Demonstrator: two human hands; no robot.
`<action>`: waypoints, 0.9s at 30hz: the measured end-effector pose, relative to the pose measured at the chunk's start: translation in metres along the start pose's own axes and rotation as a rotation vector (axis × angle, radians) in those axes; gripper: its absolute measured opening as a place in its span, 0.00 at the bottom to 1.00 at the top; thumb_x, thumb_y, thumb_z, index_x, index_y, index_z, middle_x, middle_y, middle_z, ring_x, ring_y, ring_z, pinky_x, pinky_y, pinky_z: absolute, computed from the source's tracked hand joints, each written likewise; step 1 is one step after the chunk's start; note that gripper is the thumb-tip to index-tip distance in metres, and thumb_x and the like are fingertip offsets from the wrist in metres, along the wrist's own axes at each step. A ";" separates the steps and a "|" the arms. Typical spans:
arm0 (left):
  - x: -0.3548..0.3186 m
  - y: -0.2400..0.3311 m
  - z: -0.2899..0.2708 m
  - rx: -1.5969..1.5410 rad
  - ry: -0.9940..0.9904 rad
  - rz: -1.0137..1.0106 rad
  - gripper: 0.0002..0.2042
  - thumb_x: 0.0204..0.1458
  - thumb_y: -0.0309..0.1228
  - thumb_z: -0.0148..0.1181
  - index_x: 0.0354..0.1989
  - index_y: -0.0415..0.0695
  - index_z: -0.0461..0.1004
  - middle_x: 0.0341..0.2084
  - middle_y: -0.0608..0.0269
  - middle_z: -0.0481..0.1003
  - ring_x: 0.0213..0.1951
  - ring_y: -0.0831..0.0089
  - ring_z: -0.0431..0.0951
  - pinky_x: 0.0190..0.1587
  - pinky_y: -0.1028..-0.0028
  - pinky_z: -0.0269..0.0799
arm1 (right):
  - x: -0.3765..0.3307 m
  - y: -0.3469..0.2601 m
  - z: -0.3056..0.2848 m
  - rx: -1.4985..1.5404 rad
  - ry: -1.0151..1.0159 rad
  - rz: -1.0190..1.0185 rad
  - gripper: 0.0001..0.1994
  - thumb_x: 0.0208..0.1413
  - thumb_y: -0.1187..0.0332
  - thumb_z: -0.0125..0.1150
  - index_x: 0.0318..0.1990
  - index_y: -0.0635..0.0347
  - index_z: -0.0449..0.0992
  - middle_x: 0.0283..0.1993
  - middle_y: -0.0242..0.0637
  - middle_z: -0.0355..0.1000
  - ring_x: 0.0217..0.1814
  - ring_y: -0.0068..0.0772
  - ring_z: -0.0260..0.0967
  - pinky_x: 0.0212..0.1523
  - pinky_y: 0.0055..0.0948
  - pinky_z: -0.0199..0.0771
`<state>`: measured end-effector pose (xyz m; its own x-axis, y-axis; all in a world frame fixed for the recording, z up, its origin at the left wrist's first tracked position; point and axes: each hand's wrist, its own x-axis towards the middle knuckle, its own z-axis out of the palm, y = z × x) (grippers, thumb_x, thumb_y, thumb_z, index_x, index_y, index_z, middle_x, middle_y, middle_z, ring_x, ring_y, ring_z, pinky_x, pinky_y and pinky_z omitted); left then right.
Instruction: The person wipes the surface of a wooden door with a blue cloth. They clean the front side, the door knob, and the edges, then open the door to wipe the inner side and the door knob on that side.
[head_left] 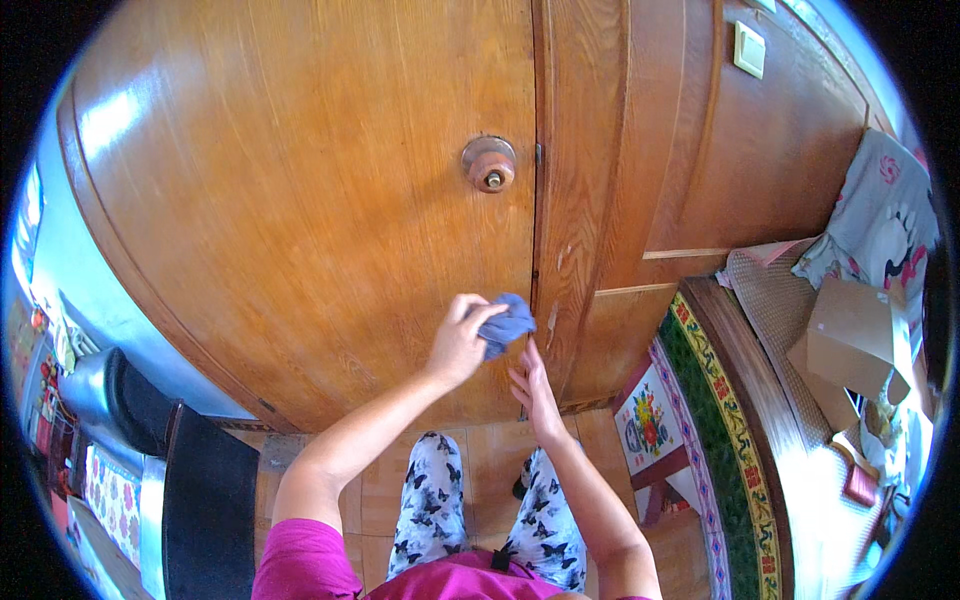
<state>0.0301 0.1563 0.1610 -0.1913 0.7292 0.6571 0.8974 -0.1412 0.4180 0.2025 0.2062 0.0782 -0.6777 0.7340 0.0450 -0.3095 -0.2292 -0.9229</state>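
My left hand (pixel 460 340) is closed on a bunched blue-grey cloth (pixel 511 324) in front of the wooden door (pixel 330 200), close to its right edge. Just below and to the right of the cloth is my right hand (pixel 536 393). Its fingers stretch upward, apart from one another, with nothing held in them. Whether those fingertips touch the door edge or the cloth, I cannot tell. Above both hands a round door knob (pixel 490 165) sticks out from the door. The cloth hides a small patch of the door behind it.
A wooden panelled wall (pixel 690 150) with a light switch (pixel 749 50) adjoins the door. On the right, a bench with a patterned cover (pixel 735 430) bears a cardboard box (pixel 860 330). A black cabinet (pixel 210 500) stands at the lower left, above the tiled floor (pixel 375 470).
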 end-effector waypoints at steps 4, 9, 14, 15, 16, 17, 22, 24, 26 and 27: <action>0.018 0.049 -0.009 -0.014 -0.135 0.193 0.31 0.49 0.25 0.65 0.65 0.43 0.65 0.62 0.49 0.66 0.65 0.49 0.65 0.68 0.55 0.61 | 0.049 -0.050 0.034 0.373 0.074 -0.295 0.26 0.72 0.56 0.51 0.72 0.52 0.58 0.68 0.34 0.64 0.68 0.32 0.62 0.68 0.37 0.63; 0.111 0.057 -0.089 0.157 0.254 0.421 0.38 0.48 0.32 0.72 0.68 0.43 0.61 0.63 0.48 0.65 0.66 0.48 0.63 0.68 0.54 0.60 | 0.090 -0.189 0.059 0.048 0.166 -0.718 0.20 0.70 0.62 0.54 0.65 0.60 0.65 0.55 0.36 0.66 0.52 0.28 0.70 0.53 0.31 0.75; 0.179 0.031 -0.120 0.393 0.155 0.481 0.35 0.43 0.33 0.75 0.62 0.44 0.67 0.56 0.56 0.71 0.59 0.53 0.68 0.61 0.56 0.66 | 0.144 -0.285 0.097 -0.705 0.161 -1.260 0.19 0.66 0.56 0.56 0.54 0.64 0.75 0.56 0.49 0.70 0.61 0.51 0.65 0.62 0.43 0.67; 0.184 0.028 -0.121 0.405 0.139 0.467 0.33 0.43 0.33 0.75 0.59 0.44 0.69 0.53 0.57 0.72 0.57 0.53 0.69 0.59 0.57 0.67 | 0.153 -0.286 0.100 -0.814 0.148 -1.135 0.20 0.66 0.54 0.56 0.53 0.63 0.76 0.56 0.48 0.71 0.61 0.52 0.66 0.61 0.44 0.68; 0.188 0.025 -0.120 0.417 0.124 0.453 0.31 0.42 0.32 0.75 0.57 0.44 0.71 0.51 0.58 0.73 0.55 0.54 0.70 0.58 0.58 0.69 | 0.159 -0.286 0.105 -0.917 0.134 -1.005 0.21 0.66 0.53 0.55 0.53 0.63 0.76 0.55 0.48 0.71 0.60 0.53 0.67 0.60 0.46 0.69; 0.188 0.022 -0.120 0.372 0.175 0.501 0.26 0.39 0.31 0.76 0.49 0.42 0.75 0.45 0.59 0.75 0.49 0.54 0.72 0.53 0.60 0.71 | 0.165 -0.275 0.107 -0.965 0.169 -0.962 0.23 0.66 0.50 0.54 0.53 0.62 0.76 0.57 0.48 0.71 0.60 0.54 0.67 0.59 0.48 0.69; 0.188 0.014 -0.114 0.325 0.238 0.563 0.27 0.36 0.26 0.76 0.50 0.43 0.75 0.44 0.59 0.76 0.48 0.54 0.73 0.53 0.60 0.72 | 0.167 -0.226 0.108 -0.557 0.179 -1.217 0.21 0.71 0.53 0.47 0.52 0.62 0.76 0.55 0.49 0.71 0.55 0.53 0.66 0.59 0.45 0.65; 0.188 0.013 -0.112 0.331 0.238 0.566 0.28 0.35 0.25 0.76 0.50 0.43 0.75 0.44 0.60 0.76 0.49 0.54 0.73 0.53 0.60 0.72 | 0.173 -0.215 0.112 -0.367 0.180 -1.253 0.21 0.72 0.54 0.44 0.52 0.63 0.75 0.53 0.49 0.71 0.54 0.52 0.66 0.58 0.43 0.64; 0.191 0.013 -0.111 0.348 0.255 0.587 0.29 0.34 0.24 0.75 0.51 0.43 0.75 0.45 0.60 0.76 0.49 0.55 0.73 0.53 0.61 0.72 | 0.184 -0.202 0.117 -0.190 0.214 -1.271 0.21 0.73 0.54 0.42 0.52 0.63 0.75 0.52 0.47 0.71 0.53 0.49 0.65 0.58 0.42 0.63; 0.194 0.013 -0.110 0.354 0.242 0.590 0.30 0.34 0.23 0.75 0.51 0.43 0.75 0.45 0.59 0.76 0.50 0.54 0.73 0.54 0.61 0.72 | 0.185 -0.197 0.120 -0.094 0.227 -1.256 0.21 0.74 0.54 0.40 0.51 0.63 0.74 0.50 0.45 0.71 0.54 0.47 0.65 0.58 0.41 0.63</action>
<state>-0.0388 0.2219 0.3626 0.3180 0.4245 0.8478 0.9454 -0.2099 -0.2495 0.0578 0.3105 0.3141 0.1752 0.5069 0.8440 -0.5968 0.7365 -0.3184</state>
